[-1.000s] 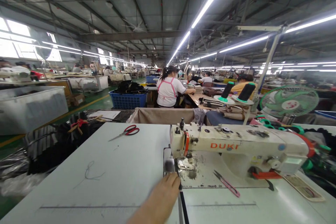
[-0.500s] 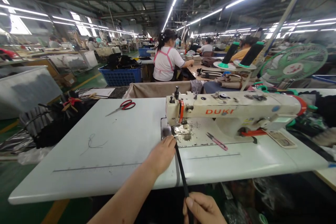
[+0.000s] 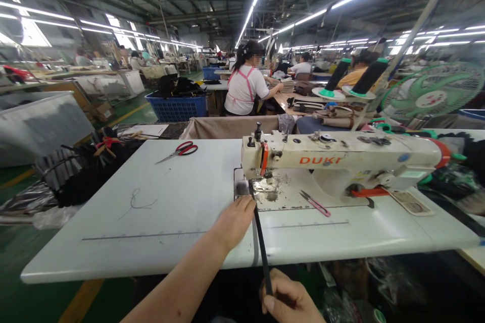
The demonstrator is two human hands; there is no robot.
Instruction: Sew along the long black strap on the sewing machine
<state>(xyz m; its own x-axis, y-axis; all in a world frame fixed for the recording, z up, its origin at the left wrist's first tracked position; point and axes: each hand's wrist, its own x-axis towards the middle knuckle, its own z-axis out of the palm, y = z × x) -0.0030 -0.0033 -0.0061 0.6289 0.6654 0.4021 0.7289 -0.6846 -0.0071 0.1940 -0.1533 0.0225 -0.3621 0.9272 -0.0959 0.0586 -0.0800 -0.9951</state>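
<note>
black strip (image 3: 261, 239) runs from just in front of the sewing machine (image 3: 322, 154) toward the wearer, past the near edge of the table (image 3: 132, 252). l hand (image 3: 237, 217) is on it right before the machine's head, fingers pressed together; can't tell if thumb pinches, it's hidden. r hand (image 3: 286, 295) is well in front of machine, thumb + fingers pinching strip. imo best: strip straight to machine, no twist, lightly taut btwn hands; l fingertips flat as guide, clear of stitching spot; r hand feeds w/o yanking. pink snips (image 3: 318, 205) under machine's arm & red-handled scissors (image 3: 185, 148) left of machine: prob ok there, off strip's path.
</note>
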